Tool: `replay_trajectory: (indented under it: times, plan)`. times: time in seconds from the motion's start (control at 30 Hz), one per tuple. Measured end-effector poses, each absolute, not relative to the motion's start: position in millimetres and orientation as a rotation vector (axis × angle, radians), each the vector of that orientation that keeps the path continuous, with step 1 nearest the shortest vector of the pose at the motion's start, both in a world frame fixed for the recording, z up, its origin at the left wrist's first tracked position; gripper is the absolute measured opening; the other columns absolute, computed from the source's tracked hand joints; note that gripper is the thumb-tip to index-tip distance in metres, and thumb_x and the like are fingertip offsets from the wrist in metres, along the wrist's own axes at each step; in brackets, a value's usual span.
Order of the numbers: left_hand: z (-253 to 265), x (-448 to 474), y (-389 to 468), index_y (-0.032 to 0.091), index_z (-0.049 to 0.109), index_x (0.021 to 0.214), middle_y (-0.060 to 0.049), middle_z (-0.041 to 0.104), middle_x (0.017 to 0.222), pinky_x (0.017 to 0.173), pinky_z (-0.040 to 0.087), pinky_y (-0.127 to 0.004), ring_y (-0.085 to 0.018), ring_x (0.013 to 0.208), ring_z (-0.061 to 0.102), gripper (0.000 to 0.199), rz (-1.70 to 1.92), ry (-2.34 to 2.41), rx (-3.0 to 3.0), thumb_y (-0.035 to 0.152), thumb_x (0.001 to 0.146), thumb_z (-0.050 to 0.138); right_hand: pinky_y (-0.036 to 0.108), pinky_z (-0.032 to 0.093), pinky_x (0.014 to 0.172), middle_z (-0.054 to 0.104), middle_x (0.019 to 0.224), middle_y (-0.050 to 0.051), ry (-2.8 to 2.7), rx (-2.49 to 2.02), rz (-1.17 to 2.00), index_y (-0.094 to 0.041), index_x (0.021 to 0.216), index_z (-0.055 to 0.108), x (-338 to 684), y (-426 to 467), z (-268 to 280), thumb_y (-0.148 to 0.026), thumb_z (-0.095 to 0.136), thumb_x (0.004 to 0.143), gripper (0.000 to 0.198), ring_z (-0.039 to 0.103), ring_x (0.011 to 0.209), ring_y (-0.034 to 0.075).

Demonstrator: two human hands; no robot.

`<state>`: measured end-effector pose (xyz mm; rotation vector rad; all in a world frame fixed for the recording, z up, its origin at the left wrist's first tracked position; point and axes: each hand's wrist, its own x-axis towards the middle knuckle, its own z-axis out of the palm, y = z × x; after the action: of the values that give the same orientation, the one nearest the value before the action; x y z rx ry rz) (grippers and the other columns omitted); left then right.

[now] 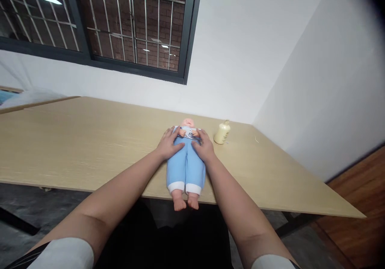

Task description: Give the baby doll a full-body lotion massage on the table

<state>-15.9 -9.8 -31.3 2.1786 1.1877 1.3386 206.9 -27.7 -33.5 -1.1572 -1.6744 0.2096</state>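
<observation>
A baby doll (186,160) in light blue trousers with white cuffs and a pale printed top lies on its back on the table, head toward the wall. Its bare feet stick out over the front edge. My left hand (169,143) holds the doll's side at the waist and chest, thumb across the front of the trousers. On the opposite side, my right hand (205,145) grips it likewise, fingers along the doll's arm and thumb on the trousers. The undersides of the doll's sides are hidden by my hands.
A cream pump bottle (222,132) stands on the wooden table (114,140), right of the doll. A thin white strand (256,139) lies farther right. Behind are a white wall (228,60) and a barred window (132,24). A wooden panel (361,205) stands at right.
</observation>
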Motion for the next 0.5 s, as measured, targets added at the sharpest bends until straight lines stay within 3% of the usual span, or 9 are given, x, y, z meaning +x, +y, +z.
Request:
replay_trajectory:
  times: [0.1, 0.17, 0.37, 0.5]
  plan:
    - [-30.1, -14.2, -15.1, 0.022, 0.032, 0.153, -0.013, 0.027, 0.16, 0.119, 0.014, -0.053, -0.034, 0.148, 0.018, 0.084, 1.035, 1.393, 2.495, 0.058, 0.082, 0.059, 0.048, 0.026, 0.119, 0.036, 0.156, 0.009, -1.878, -1.264, 0.134, -0.025, 0.142, 0.05, 203.7, -31.5, -32.7, -0.039, 0.067, 0.077, 0.068, 0.028, 0.147, 0.029]
    - [-30.0, -15.0, -15.3, 0.023, 0.031, 0.154, -0.012, 0.026, 0.161, 0.119, 0.014, -0.053, -0.034, 0.149, 0.018, 0.082, 0.96, 1.457, 2.556, 0.061, 0.085, 0.054, 0.049, 0.026, 0.119, 0.034, 0.157, 0.009, -1.934, -1.298, 0.109, -0.025, 0.141, 0.051, 205.0, -32.4, -31.5, -0.04, 0.066, 0.078, 0.066, 0.027, 0.147, 0.029]
    - [-31.7, -15.4, -14.2, 0.027, 0.031, 0.153, -0.008, 0.029, 0.16, 0.12, 0.012, -0.052, -0.033, 0.149, 0.018, 0.079, 0.957, 1.456, 2.587, 0.061, 0.084, 0.053, 0.049, 0.023, 0.12, 0.032, 0.158, 0.009, -2.005, -1.307, 0.054, -0.025, 0.142, 0.05, 205.0, -33.4, -29.4, -0.038, 0.064, 0.079, 0.065, 0.022, 0.149, 0.029]
    - [-32.5, -15.4, -15.1, 0.024, 0.028, 0.154, -0.012, 0.028, 0.16, 0.119, 0.015, -0.053, -0.033, 0.148, 0.019, 0.083, 1.055, 1.414, 2.527, 0.058, 0.084, 0.056, 0.048, 0.024, 0.12, 0.033, 0.157, 0.009, -1.897, -1.305, 0.111, -0.024, 0.144, 0.047, 203.2, -33.3, -31.2, -0.037, 0.066, 0.077, 0.07, 0.024, 0.148, 0.029]
